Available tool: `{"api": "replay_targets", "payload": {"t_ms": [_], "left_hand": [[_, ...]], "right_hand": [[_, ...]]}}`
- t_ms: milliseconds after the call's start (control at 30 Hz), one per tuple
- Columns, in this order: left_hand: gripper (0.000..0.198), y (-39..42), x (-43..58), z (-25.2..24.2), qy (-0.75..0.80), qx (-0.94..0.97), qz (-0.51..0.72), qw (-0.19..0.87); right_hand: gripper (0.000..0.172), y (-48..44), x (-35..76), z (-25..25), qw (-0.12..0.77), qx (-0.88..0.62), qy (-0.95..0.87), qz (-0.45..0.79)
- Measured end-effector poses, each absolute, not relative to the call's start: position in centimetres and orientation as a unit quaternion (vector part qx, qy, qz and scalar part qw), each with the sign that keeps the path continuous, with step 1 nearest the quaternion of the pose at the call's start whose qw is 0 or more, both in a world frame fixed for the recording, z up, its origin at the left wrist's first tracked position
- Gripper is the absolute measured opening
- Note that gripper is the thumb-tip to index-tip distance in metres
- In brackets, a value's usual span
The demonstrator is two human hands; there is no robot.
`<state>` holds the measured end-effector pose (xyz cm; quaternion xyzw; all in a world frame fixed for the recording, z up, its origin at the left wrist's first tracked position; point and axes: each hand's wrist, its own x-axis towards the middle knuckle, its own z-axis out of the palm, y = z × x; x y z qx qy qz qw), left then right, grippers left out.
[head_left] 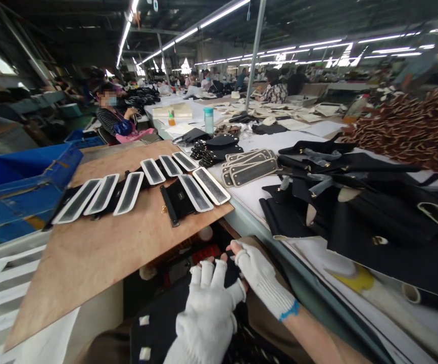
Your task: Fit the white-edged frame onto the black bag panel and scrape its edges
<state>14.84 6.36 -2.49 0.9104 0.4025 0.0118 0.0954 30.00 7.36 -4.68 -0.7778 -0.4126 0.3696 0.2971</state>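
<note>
My left hand [208,313], in a white knit glove with bare fingertips, lies palm down on a black leather-like piece [158,313] across my lap. Its fingers are spread and stretched out. Close beside it, my right hand [258,275], gloved the same way with a blue cuff edge, has its fingers curled at the far right edge of the black piece. Most of those fingers are hidden behind the hand. Two small whitish tabs [144,320] show on the left part of the black piece.
Framed grey strips [128,192] and a black flap piece [179,199] lie on a wooden board [120,258]. Trimmed strips [252,169] and black bag parts [374,202] cover the right table. A blue bin [25,187] stands left; a co-worker [114,119] sits beyond it.
</note>
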Motion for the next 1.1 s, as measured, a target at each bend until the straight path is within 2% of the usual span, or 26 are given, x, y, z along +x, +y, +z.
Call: {"api": "replay_targets", "payload": {"t_ms": [67,167,333,533,667,767,867,1000,1100], "left_hand": [[0.06,6.1,15.0,-2.1,0.423,0.901,0.032,0.087],[0.051,6.0,15.0,-1.9,0.436,0.893,0.044,0.103],[0.045,6.6,14.2,-2.1,0.473,0.849,0.073,0.223],[0.027,5.7,11.7,-1.2,0.443,0.79,0.267,0.331],[0.02,3.3,8.4,-0.7,0.51,0.696,0.396,0.314],[0.021,2.1,4.8,-0.5,0.664,0.591,0.365,0.278],[0.024,2.1,1.5,-0.4,0.775,0.48,0.269,0.31],[0.023,2.8,-0.2,-0.7,0.741,0.456,0.267,0.414],[0.022,3.1,0.4,-0.7,0.726,0.45,0.282,0.437]], "right_hand": [[0.05,7.5,30.2,-5.3,0.288,-0.781,-0.409,0.373],[0.049,7.7,30.5,-5.6,0.276,-0.783,-0.418,0.368],[0.049,8.0,30.6,-5.4,0.251,-0.789,-0.438,0.35],[0.055,8.0,31.0,-5.4,0.225,-0.777,-0.48,0.339],[0.06,8.2,31.0,-5.3,0.216,-0.784,-0.463,0.354],[0.061,8.1,30.8,-5.2,0.221,-0.784,-0.445,0.373],[0.061,7.9,30.9,-5.3,0.223,-0.783,-0.454,0.363],[0.062,7.9,31.3,-5.6,0.217,-0.788,-0.458,0.35],[0.063,8.0,31.4,-5.6,0.21,-0.788,-0.461,0.351]]}}
